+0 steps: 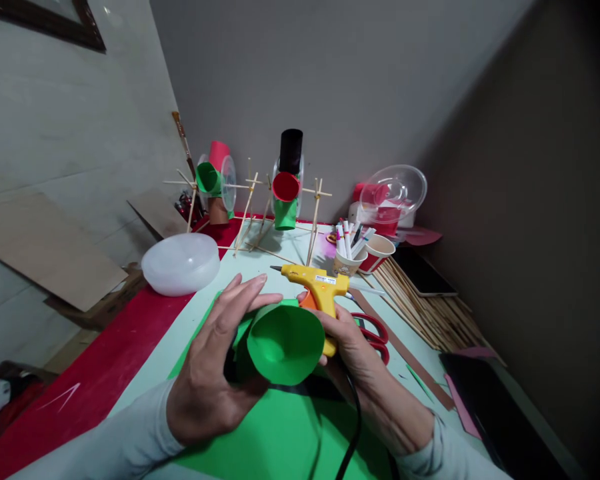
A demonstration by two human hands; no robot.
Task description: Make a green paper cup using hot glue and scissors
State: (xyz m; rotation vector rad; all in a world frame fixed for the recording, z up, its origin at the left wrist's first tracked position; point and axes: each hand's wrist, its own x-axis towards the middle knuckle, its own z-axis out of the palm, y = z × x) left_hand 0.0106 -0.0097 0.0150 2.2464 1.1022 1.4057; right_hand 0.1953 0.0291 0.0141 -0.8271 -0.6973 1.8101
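Observation:
My left hand (pixel 217 363) curves around the left side of a green paper tube (pixel 285 343), its fingers stretched along the top. The tube's near end is capped by a round green disc that faces me. In my right hand (pixel 353 350) is a yellow glue gun (pixel 317 283), its nozzle pointing left above the tube. The fingers of that hand also come close to the tube's right side; whether they touch it, I cannot tell. A black cord (pixel 354 427) hangs from the glue gun's handle. Green sheet (pixel 275 433) lies below both hands.
Behind stand two stick frames (pixel 253 193) carrying coloured tubes (pixel 286 187) and clear discs. Left is a translucent bowl (pixel 180 263). To the right are red scissors (pixel 373 333), a cup of markers (pixel 349 257), wooden sticks (pixel 410 300) and a black tablet (pixel 500 413).

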